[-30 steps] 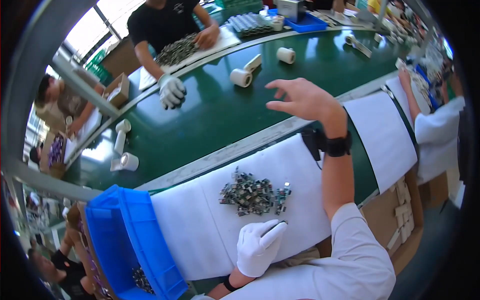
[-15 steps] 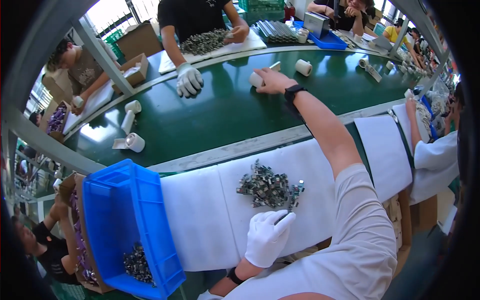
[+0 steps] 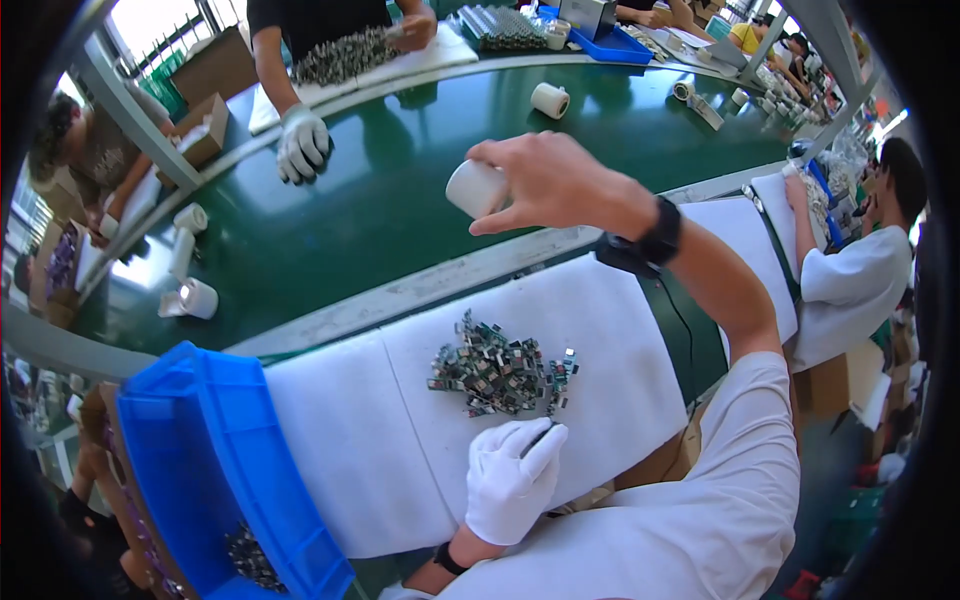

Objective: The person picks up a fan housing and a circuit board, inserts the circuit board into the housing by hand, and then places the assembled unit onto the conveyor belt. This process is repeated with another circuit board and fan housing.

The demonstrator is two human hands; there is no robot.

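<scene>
Two hands are busy at this bench. Her bare right hand is raised over the green conveyor belt, its fingers pinched around a small white cup, held in the air just past the near edge of the belt. The gloved left hand rests on the white foam pad, fingers loosely curled, with something thin and dark between the fingertips; I cannot make out what it is. Just beyond that glove lies a heap of small metal clips, loose on the pad. To the left stands a blue plastic bin, mostly bare inside, with a small clump of the same dark metal pieces in its near corner. More white cups lie about the belt, and one sits farther across. On the far side, another worker's gloved hand presses down on the belt.
</scene>
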